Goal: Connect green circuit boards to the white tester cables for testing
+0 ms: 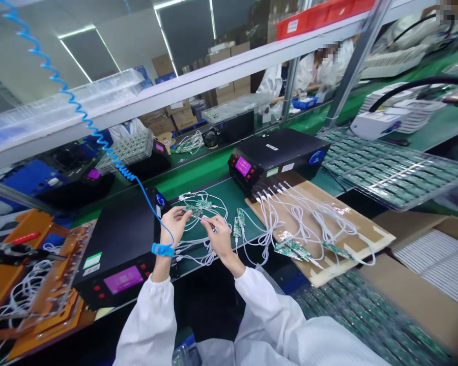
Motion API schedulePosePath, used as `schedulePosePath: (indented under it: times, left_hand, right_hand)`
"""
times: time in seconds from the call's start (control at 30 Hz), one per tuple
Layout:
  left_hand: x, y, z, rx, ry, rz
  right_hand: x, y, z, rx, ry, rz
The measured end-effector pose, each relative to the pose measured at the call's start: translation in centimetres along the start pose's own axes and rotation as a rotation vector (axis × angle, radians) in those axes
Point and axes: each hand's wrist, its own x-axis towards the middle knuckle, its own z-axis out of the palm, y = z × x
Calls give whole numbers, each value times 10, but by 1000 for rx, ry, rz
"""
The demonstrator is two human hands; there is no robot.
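A: Where's the circuit board (194, 211)?
B: Above the worktop (223, 187), long axis left to right.
A: Grip?
B: Both closed. Left hand (175, 223) pinches its left end; right hand (220, 236), white cable plug (203, 218) opposite.

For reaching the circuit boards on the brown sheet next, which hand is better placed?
Probably the right hand: it is nearer those circuit boards. The left hand, wearing a blue wrist strap, is farther away, holding another circuit board.

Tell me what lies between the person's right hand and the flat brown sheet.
The head view shows two small, narrow green circuit boards and thin white cables between the right hand and the flat brown sheet.
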Motion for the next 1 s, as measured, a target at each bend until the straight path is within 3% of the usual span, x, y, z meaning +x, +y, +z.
schedulePosePath:
  times: [0.13,0.3,0.73,1.0]
  left_hand:
    - [-35,-9,11,-5,179,67]
    - [-57,-13,21,25,270,128]
    - [-77,-24,21,11,362,102]
    - [-77,-39,18,105,373,170]
  right_hand:
    - [-9,-14,14,48,-27,-127]
    - [-14,-24,25,91,50,-150]
    - [-20,-23,24,64,-66,-197]
    - [-16,-18,24,-25,-165,-285]
